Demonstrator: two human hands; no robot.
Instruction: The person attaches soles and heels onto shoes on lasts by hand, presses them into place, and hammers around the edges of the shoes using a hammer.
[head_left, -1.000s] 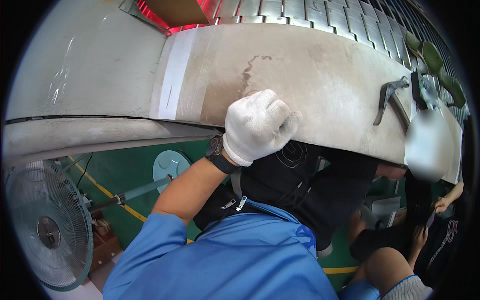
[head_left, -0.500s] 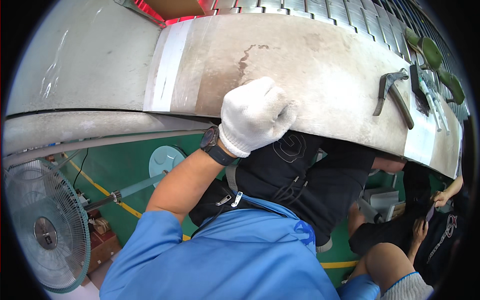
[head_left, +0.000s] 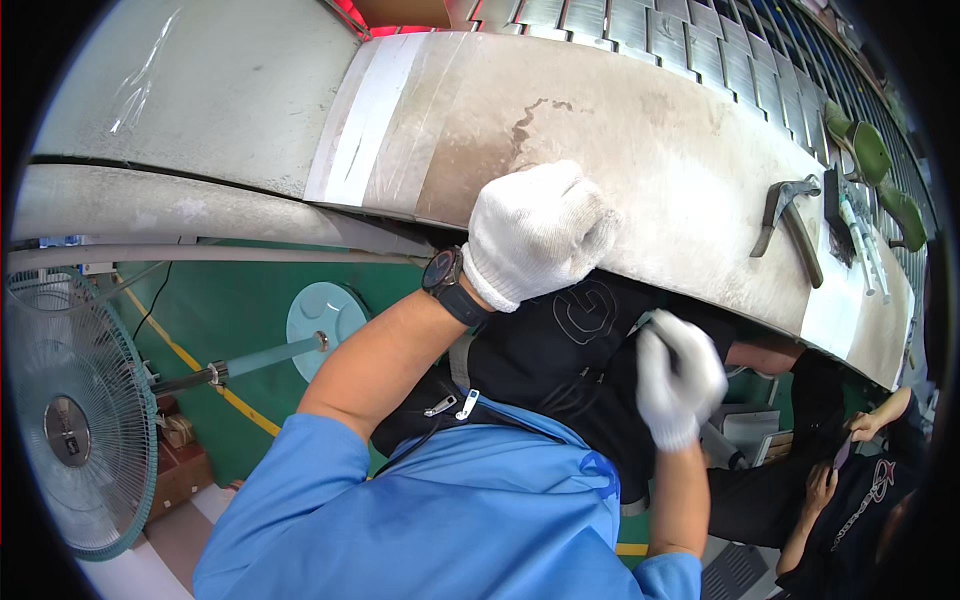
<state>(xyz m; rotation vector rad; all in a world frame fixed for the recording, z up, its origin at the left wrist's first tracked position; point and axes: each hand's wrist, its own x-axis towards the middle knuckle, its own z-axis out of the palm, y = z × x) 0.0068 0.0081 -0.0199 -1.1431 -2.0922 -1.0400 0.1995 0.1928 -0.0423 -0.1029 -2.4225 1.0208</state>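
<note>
My left hand [head_left: 538, 235], in a white knit glove, rests at the near edge of the pale work surface [head_left: 640, 150]. Its fingers are curled into a fist, and nothing sticks out of it. A dark wristwatch [head_left: 447, 283] sits on that wrist. My right hand [head_left: 682, 375], also in a white glove, hangs below the edge in front of my dark trousers. Motion blurs its fingers; thumb and fingers look bent with a gap between them, and no object shows there. On the right of the surface lies a hammer-like tool [head_left: 795, 222] with a dark handle.
White stick-shaped tools [head_left: 866, 248] and green curved pieces [head_left: 873, 155] lie at the far right. Slatted metal conveyor plates [head_left: 670, 42] run behind the surface. A standing fan [head_left: 75, 415] is at left. Low on the right, another person's hands [head_left: 840, 460] hold something flat.
My right hand has come into view from the lower right and risen toward the bench edge. My left fist keeps its place on the edge. The view has shifted slightly.
</note>
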